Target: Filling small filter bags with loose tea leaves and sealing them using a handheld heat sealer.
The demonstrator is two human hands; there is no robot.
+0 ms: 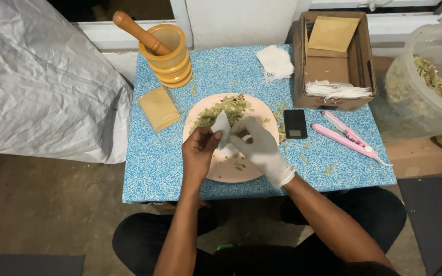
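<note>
Over the pink plate (216,171), a light, limp white filter sachet (221,128) was pinched at its rim by the bare left hand (199,152) and gloved right hand (260,145).

I hold a small white paper pouch (221,128) upright over the pink plate (221,168), its pale, slightly crumpled top pointing away from me. Dried green leaves (221,110) lie heaped on the plate's far half, with a few crumbs scattered across the near side.
</note>
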